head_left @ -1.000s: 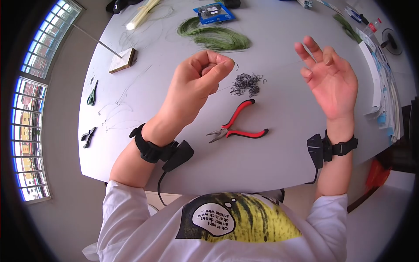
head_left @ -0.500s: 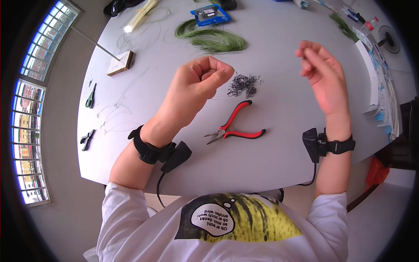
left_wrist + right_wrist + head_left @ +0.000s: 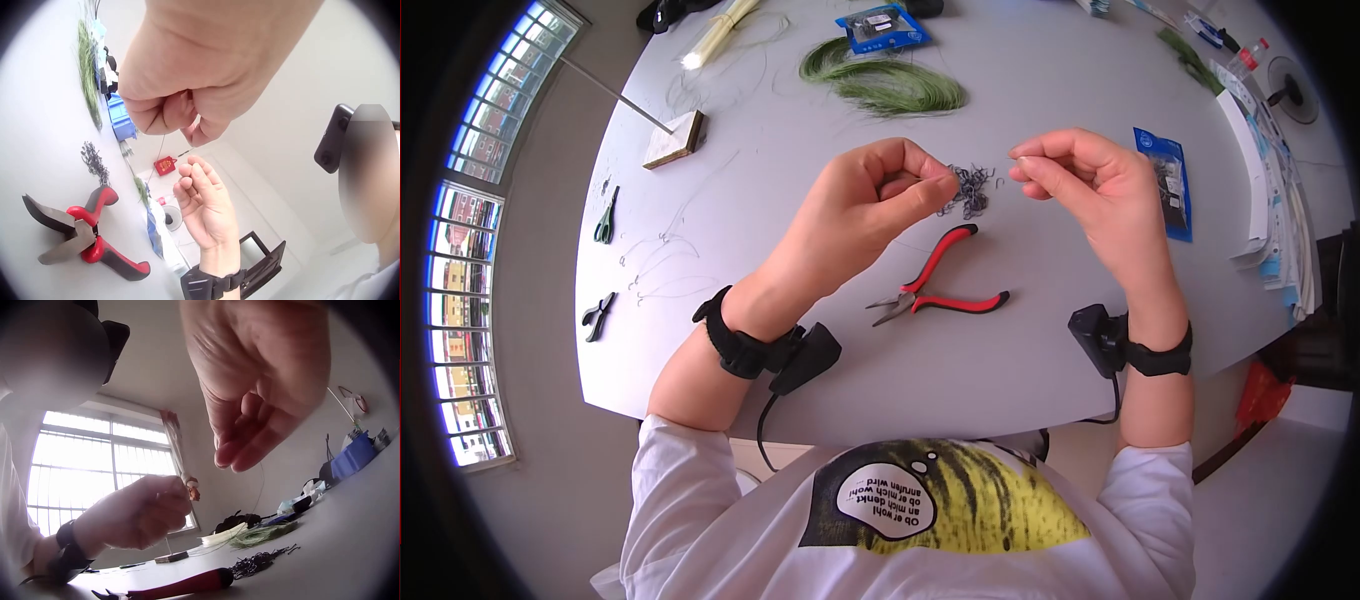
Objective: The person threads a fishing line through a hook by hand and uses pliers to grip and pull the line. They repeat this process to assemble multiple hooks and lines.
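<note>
In the head view my left hand [image 3: 855,215] is raised over the table, thumb and curled index finger pinching a small dark fish hook [image 3: 185,152], whose end pokes out in the left wrist view. My right hand [image 3: 1095,190] faces it across a short gap, thumb and fingertips together. Thin fishing line [image 3: 261,487] trails down from the right fingers in the right wrist view; what lies between those fingertips is largely hidden. Below and between both hands is a pile of dark hooks [image 3: 970,192]. Red-handled pliers [image 3: 940,290] lie spread nearer the body.
A green line bundle [image 3: 890,85] and a blue packet [image 3: 882,28] lie at the back. Another blue packet [image 3: 1168,185] is beside the right hand. Left are a wooden block with a rod [image 3: 672,140], green scissors [image 3: 607,218], black cutters [image 3: 599,317] and finished-looking hooked lines [image 3: 665,255].
My right hand has come left toward the left hand, and its spread fingers have closed to a pinch. The packet behind it is now uncovered. The left hand has shifted slightly right.
</note>
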Demonstrator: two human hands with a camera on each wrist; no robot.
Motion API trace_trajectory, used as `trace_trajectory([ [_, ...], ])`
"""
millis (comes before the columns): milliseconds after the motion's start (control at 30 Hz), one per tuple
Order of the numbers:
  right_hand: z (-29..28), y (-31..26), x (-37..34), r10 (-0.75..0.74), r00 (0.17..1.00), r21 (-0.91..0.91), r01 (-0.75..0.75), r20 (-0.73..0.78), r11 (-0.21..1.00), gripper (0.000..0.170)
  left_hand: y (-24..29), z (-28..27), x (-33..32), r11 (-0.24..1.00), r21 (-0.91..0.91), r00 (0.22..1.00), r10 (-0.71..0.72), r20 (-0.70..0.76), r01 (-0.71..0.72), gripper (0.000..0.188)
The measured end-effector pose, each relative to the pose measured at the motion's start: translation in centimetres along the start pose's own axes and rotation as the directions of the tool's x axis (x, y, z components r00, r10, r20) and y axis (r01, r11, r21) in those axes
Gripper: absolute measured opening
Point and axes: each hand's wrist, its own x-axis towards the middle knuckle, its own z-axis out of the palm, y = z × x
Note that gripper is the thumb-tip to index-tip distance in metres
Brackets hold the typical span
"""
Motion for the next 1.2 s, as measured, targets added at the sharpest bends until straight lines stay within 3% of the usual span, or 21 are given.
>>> trace_trajectory([
  [167,0.8,0.0,-0.2,-0.034,0.998,-0.128,0.026,-0.057,0.991,0.007,-0.2,0.1,0.0,1.000,0.014,1.000,0.003,0.003,-0.003,0.017],
  [233,1.1,0.1,-0.2,-0.231,0.972,-0.281,0.212,-0.038,0.936,0.007,-0.5,0.1,0.0,0.999,0.014,0.999,0.036,0.008,-0.036,0.018],
  [533,2.3,-0.2,-0.7,-0.331,0.941,-0.159,0.318,-0.064,0.935,0.005,-0.6,0.7,-0.1,0.984,-0.084,0.987,0.159,-0.018,-0.160,0.015],
  [1033,2.2,0.3,-0.6,-0.187,0.982,0.020,0.186,0.030,0.982,0.007,-1.1,0.6,0.0,0.986,-0.032,0.986,0.166,0.019,-0.165,0.016],
  [1200,2.2,0.4,-0.5,-0.215,0.976,-0.003,0.215,0.039,0.977,0.007,-0.6,0.6,-0.1,0.987,-0.036,0.987,0.157,0.040,-0.156,0.019],
])
